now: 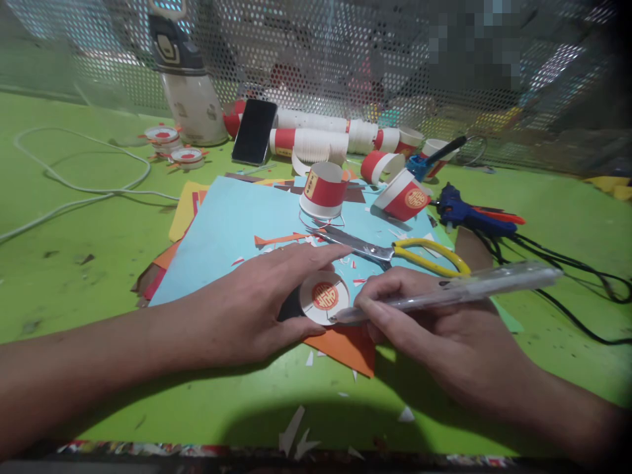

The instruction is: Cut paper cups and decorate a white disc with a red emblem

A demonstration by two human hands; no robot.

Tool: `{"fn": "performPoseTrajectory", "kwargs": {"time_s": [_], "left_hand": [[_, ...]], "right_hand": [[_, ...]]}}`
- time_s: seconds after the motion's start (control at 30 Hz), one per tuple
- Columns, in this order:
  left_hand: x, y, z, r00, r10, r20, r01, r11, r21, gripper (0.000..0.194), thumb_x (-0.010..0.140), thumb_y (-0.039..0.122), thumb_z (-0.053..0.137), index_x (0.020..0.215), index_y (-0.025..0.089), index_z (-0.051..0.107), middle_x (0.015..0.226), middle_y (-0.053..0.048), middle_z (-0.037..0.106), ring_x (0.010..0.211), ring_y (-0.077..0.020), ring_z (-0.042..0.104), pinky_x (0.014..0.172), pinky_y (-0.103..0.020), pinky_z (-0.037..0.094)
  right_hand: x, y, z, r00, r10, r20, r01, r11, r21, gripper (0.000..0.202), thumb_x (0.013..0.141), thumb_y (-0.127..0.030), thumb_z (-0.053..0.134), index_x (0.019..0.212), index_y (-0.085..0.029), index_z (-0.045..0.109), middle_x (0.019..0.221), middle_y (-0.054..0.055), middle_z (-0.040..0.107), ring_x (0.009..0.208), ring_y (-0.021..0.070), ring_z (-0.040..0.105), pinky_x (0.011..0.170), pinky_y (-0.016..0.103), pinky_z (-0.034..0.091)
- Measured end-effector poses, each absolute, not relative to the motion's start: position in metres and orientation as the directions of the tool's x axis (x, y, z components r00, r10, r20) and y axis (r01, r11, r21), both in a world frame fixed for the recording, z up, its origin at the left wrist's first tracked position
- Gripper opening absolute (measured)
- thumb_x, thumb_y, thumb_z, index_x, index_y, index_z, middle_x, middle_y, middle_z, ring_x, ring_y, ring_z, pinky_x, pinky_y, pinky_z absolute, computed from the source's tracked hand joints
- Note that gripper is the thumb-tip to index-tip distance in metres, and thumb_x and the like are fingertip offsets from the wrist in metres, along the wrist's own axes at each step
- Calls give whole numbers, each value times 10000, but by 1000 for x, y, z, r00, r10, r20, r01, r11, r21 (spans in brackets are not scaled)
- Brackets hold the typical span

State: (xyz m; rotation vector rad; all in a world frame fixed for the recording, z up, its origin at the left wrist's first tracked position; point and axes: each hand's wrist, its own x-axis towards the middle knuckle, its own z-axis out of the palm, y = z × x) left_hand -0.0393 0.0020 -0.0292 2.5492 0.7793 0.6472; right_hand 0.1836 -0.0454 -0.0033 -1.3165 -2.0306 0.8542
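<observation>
A white paper disc (310,309) with a round red-orange print lies on the light blue paper sheet (212,243). My left hand (266,303) steadies it, thumb at its near edge and fingers stretched along the far side. Pinched in my right hand (424,322) is a clear-barrelled pen (474,286), its tip on the disc's lower right part beside a short dark line. Just beyond the hands rest scissors with yellow handles (429,255), blades pointing left. Past the blades stands a red and white paper cup (323,191), with another cup (403,196) tilted to its right.
A blue glue gun (474,214) with a black cord lies at right. Behind are stacked paper cups (316,146), a phone (255,131) and a bottle (192,99) before a perforated screen. A white cable (99,192) curves at left. Paper scraps (296,431) litter the near edge.
</observation>
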Motion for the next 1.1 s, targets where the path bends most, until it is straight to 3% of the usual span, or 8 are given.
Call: {"fn": "performPoseTrajectory", "kwargs": {"time_s": [0.2, 0.53, 1.1], "left_hand": [[-40, 1, -31, 734, 588, 340, 396, -777, 489, 644, 865, 361, 610, 1439, 320, 323, 1388, -70, 544, 1235, -285, 537, 998, -439, 468], [-39, 1, -34, 739, 546, 395, 375, -820, 432, 634, 868, 314, 623, 1432, 223, 347, 1324, -120, 582, 1188, -261, 561, 952, -369, 488], [-39, 0, -33, 739, 540, 403, 373, -826, 422, 637, 867, 310, 628, 1430, 227, 341, 1297, -109, 591, 1166, -259, 566, 944, -391, 488]], "right_hand": [[183, -45, -4, -381, 916, 128, 559, 338, -757, 137, 904, -200, 522, 804, -232, 610, 735, -43, 653, 682, 107, 591, 626, 208, 466], [187, -45, -5, -349, 916, 196, 583, 377, -720, 93, 887, -211, 556, 837, -247, 626, 761, -58, 661, 687, 98, 599, 623, 211, 458], [188, -45, -5, -397, 906, 147, 568, 369, -736, 133, 918, -215, 523, 819, -235, 610, 718, -54, 634, 662, 94, 577, 602, 212, 448]]}}
